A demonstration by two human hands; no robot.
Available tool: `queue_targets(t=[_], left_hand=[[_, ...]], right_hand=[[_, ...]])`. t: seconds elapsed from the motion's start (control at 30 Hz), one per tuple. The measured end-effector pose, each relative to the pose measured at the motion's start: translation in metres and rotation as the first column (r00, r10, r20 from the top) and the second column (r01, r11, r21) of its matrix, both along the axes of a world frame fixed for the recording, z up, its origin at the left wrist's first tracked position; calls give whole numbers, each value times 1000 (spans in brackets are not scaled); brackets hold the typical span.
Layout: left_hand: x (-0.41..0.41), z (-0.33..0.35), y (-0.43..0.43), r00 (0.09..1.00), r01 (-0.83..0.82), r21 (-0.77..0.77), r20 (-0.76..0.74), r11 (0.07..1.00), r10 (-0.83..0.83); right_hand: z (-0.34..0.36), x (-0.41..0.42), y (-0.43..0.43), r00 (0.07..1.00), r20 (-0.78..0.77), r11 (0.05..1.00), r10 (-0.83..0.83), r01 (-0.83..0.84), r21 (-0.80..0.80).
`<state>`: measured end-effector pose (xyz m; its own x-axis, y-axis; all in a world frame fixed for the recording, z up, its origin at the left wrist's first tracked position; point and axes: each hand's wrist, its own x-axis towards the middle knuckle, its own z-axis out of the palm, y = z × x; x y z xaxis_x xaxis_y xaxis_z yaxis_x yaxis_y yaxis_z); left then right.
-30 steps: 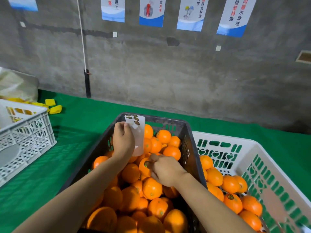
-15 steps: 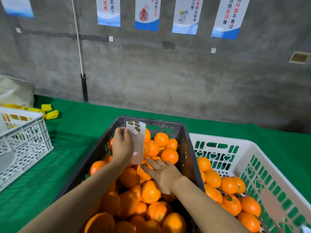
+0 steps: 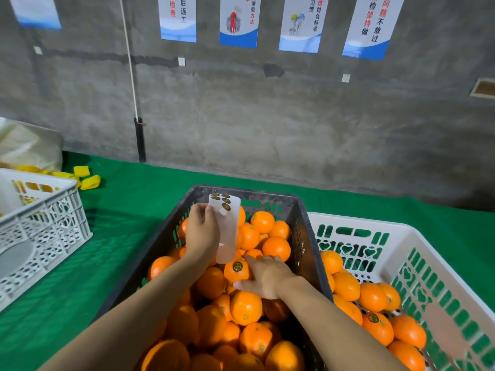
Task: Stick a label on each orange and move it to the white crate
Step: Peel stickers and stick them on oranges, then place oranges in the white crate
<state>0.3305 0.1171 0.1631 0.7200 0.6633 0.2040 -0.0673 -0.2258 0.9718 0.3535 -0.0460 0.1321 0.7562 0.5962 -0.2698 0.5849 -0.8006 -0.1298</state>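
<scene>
Green cloth table [image 3: 134,188] across frame. Centre: black plastic crate [image 3: 302,236] piled w/ loose oranges [image 3: 245,307]. Lower right: white plastic crate [image 3: 401,236], green slots, partly filled. Left hand [image 3: 202,231], grip pinching translucent sticker sheet [image 3: 227,231] over black crate. Right hand [image 3: 265,277], grip curled round round labelled orange [image 3: 235,270] atop pile, centre frame.

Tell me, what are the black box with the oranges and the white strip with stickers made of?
The black crate looks like hard moulded plastic, matt and scuffed, with neat slots in its walls. The sticker strip in the left hand seems a thin backing sheet, waxy paper or plastic film: smooth and half see-through.
</scene>
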Motion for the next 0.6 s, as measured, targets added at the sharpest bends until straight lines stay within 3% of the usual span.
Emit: queue_targets(t=[0.17,0.4,0.5,0.6], left_hand=[[-2,2,0,1000,-10,-21,-4,1000,10],[-5,8,3,994,-70,-54,86,996,75],[-5,8,4,997,-40,-191,56,981,52],[-8,6,0,1000,14,-267,0,964,-15]], right_hand=[[5,1,0,991,-120,995,-59,69,78],[26,-2,-16,974,155,925,-166,99,366],[34,-1,-33,921,207,786,-329,146,601],[38,0,-56,857,95,462,-506,176,869]])
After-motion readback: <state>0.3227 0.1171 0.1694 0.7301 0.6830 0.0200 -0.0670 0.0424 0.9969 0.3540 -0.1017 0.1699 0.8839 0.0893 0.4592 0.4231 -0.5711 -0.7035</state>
